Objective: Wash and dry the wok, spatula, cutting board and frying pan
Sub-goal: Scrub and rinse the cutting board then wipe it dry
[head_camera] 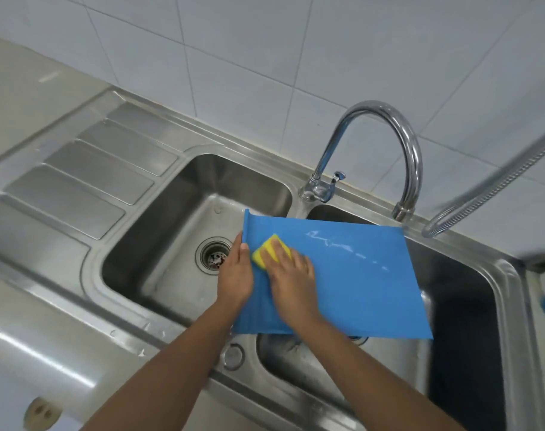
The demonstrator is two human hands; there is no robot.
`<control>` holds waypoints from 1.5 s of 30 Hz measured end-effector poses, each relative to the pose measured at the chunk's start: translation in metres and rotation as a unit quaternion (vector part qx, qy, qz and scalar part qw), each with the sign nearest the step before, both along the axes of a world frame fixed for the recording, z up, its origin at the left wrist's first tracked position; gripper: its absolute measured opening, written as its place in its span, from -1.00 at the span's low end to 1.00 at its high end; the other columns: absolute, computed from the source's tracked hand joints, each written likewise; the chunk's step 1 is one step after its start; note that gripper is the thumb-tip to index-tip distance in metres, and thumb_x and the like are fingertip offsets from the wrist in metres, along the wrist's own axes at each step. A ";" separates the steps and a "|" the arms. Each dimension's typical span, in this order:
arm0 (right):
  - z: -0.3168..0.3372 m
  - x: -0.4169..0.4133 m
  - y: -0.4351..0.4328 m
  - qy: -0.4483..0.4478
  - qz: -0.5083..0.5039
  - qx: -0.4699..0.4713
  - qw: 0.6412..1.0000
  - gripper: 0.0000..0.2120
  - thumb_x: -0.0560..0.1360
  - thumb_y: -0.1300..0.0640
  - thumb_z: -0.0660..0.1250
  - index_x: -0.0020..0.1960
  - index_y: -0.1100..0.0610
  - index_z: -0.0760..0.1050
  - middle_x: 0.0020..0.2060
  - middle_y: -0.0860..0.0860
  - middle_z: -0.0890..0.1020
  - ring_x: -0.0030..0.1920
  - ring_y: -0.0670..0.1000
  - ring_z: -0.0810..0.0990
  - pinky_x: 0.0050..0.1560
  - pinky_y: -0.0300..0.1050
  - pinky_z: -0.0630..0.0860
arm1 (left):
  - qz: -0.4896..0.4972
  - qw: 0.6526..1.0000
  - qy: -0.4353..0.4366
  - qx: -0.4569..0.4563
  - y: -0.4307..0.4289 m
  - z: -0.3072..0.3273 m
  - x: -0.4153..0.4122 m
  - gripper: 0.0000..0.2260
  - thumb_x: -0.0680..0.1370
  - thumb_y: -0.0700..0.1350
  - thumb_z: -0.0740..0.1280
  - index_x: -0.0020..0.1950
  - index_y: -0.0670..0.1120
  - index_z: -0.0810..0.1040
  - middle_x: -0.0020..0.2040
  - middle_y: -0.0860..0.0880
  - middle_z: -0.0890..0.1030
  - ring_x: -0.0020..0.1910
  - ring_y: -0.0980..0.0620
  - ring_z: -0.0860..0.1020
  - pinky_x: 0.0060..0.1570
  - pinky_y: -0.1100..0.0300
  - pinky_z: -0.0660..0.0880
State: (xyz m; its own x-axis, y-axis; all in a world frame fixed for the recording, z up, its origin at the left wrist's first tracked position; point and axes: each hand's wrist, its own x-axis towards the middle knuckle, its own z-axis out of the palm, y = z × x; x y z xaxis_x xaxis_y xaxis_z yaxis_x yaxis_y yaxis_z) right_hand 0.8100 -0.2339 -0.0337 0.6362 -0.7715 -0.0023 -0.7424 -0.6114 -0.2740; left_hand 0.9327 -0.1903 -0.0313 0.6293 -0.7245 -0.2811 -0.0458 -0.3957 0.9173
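Left hand [237, 275] grips the cutting board [358, 275] at nine o'clock. Right hand [291, 275], fingers flat, presses a sponge [261, 255] (board blue, suds-streaked).

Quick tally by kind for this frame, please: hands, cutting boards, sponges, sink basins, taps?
Hands: 2 (left hand, right hand)
Cutting board: 1
Sponge: 1
Sink basins: 2 (left basin, right basin)
Tap: 1
Total: 7
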 end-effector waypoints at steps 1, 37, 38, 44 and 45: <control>-0.002 -0.024 0.023 -0.007 0.012 -0.015 1.000 -0.58 0.52 0.07 0.15 0.37 -0.13 0.36 0.48 -0.05 0.33 0.34 0.15 0.39 0.27 0.21 0.39 | 0.000 1.000 -0.001 0.005 0.000 -0.001 0.000 -0.62 0.70 0.00 0.00 0.50 0.09 0.33 0.37 0.06 0.49 0.33 0.06 0.45 0.36 0.10 0.33; 0.016 -0.037 -0.070 0.042 -0.024 0.011 0.999 -0.53 0.62 0.12 0.10 0.51 -0.13 0.22 0.57 -0.08 0.07 0.46 0.16 0.19 0.44 0.11 0.08 | -0.023 0.994 -0.084 0.062 0.001 0.016 -0.006 -0.69 0.64 -0.05 0.19 0.39 -0.01 0.37 0.05 0.08 0.51 -0.03 0.01 0.50 -0.03 0.08 0.42; 0.014 -0.054 -0.086 0.052 -0.066 -0.002 0.996 -0.53 0.62 0.11 0.10 0.51 -0.13 0.22 0.57 -0.08 0.08 0.44 0.17 0.22 0.43 0.11 0.13 | -0.024 0.994 -0.080 0.063 0.001 0.016 -0.006 -0.68 0.64 -0.05 0.19 0.40 -0.02 0.37 0.06 0.08 0.52 -0.02 0.01 0.51 -0.02 0.06 0.44; 0.025 -0.082 -0.098 -0.007 -0.500 0.037 0.865 -0.45 0.57 0.19 0.14 0.54 -0.05 0.16 0.57 -0.01 0.06 0.46 0.19 0.18 0.41 0.17 0.16 | -0.016 0.997 -0.060 0.054 -0.001 0.012 -0.004 -0.67 0.64 -0.06 0.21 0.41 -0.01 0.36 0.10 0.06 0.55 0.02 0.00 0.53 0.03 0.04 0.48; 0.024 -0.062 -0.089 -0.005 -0.461 0.033 0.887 -0.43 0.57 0.20 0.13 0.54 -0.06 0.15 0.57 -0.01 0.04 0.47 0.17 0.17 0.41 0.16 0.15 | -0.017 0.997 -0.059 0.053 -0.001 0.011 -0.004 -0.67 0.64 -0.06 0.21 0.40 -0.01 0.36 0.11 0.05 0.55 0.02 -0.01 0.53 0.03 0.04 0.48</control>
State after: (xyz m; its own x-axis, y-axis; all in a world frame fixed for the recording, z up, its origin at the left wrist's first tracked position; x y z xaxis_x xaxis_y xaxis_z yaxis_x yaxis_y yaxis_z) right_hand 0.7477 -0.3234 -0.0097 -0.2653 -0.9620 -0.0648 -0.9158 0.2724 -0.2950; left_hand 0.9287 -0.1909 -0.0200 0.6379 -0.7165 -0.2824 -0.1659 -0.4859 0.8581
